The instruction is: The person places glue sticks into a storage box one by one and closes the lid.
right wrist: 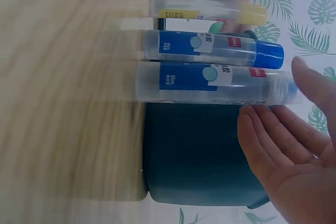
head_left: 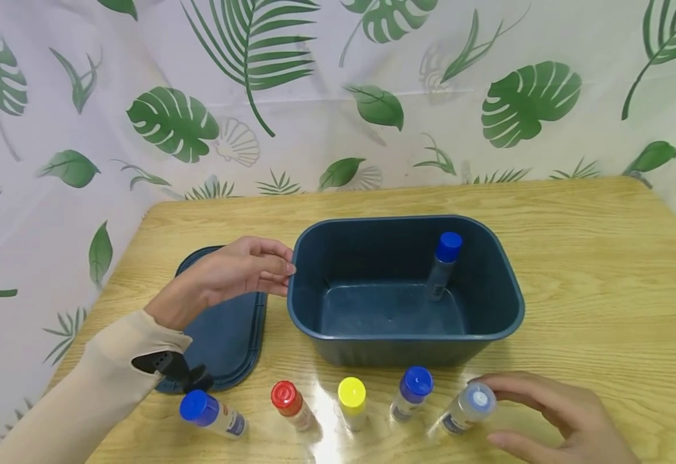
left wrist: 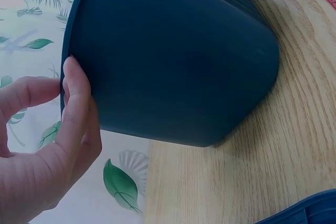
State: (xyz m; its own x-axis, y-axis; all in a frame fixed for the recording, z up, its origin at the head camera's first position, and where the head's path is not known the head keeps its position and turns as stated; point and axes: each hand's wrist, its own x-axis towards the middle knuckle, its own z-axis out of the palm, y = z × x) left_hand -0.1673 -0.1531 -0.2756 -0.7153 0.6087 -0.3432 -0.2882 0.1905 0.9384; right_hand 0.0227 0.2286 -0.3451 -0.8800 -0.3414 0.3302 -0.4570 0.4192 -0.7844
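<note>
Head view: left grip (head_left: 245, 267) pinches bin (head_left: 392, 352); pickup seems underway, so wide right grip (head_left: 566, 412), perhaps touching clear-capped bottle (head_left: 468, 408), should close

A white sheet (head_left: 314, 103) printed with green leaves hangs behind the wood-grain table (head_left: 593, 277).

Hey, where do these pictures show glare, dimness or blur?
Head view: white glare on the table between the red-capped bottle and yellow-capped bottle; left wrist view: the bin looks dark; right wrist view: the table's grain is blurred at left.
</note>
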